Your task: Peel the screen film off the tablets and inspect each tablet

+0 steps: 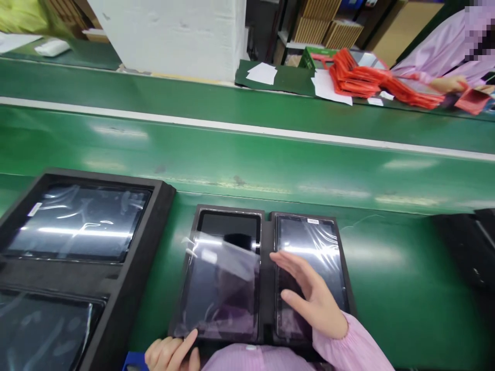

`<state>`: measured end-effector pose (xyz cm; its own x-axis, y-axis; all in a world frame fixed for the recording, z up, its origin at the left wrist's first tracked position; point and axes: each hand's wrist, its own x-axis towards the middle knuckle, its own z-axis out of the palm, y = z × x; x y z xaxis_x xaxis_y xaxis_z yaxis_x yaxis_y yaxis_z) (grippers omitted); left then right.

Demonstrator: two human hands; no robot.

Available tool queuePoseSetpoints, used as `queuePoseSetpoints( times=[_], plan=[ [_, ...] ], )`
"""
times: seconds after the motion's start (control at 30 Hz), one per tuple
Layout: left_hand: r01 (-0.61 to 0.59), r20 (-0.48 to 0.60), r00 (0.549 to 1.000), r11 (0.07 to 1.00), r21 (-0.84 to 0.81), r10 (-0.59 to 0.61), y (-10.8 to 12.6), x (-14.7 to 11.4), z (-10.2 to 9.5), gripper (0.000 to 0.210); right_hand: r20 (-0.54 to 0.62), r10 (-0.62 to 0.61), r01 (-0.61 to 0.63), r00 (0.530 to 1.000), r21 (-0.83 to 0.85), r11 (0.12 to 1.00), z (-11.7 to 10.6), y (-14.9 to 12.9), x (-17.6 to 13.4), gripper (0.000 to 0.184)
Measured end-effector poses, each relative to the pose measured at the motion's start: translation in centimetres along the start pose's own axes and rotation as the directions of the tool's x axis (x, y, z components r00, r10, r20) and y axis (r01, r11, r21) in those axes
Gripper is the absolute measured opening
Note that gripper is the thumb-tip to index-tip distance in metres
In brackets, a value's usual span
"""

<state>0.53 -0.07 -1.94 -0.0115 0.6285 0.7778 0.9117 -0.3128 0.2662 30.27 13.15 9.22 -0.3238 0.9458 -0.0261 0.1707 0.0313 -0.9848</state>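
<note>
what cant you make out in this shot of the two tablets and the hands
- Left hand, head view: cut off by the bottom edge; only fingers at the left tablet's lower corner show, so its grip is unclear.
- Left tablet screen: blurred by the half-lifted clear film and glare.
- Right tablet: lower part hidden under the flat, open right hand.
- Small label at its top: too small to read.
- Black tray: cut off by the left edge.

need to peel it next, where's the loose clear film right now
In the head view the clear film lies lifted over the left tablet, just left of the right hand.
</note>
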Motion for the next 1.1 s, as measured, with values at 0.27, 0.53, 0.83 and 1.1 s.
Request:
queuePoseSetpoints(
  times=[0.27,0.53,0.83,1.1],
  plan=[
    [0.084,0.070,0.993,0.992,0.098,-0.091,2.4,3.9,-0.8,0.016,-0.489,-0.106,-0.160,0.866,-0.471,0.867,-7.2,1.9,-2.1,0.041],
    [-0.032,0.552,0.804,0.943,-0.331,0.221,8.5,11.9,1.6,0.020,-0.532,-0.038,-0.312,0.846,-0.551,0.774,-8.3,5.9,-4.7,0.051],
    [-0.165,0.619,0.518,0.779,-0.604,0.590,12.1,13.4,5.7,0.006,-0.543,-0.013,-0.309,0.840,-0.498,0.811,-9.7,5.8,-8.3,0.035],
    [-0.057,0.631,0.531,0.767,-0.640,0.566,12.0,13.7,6.2,0.022,-0.556,0.019,-0.286,0.831,-0.398,0.872,-10.2,6.8,-10.0,0.023]
  ],
)
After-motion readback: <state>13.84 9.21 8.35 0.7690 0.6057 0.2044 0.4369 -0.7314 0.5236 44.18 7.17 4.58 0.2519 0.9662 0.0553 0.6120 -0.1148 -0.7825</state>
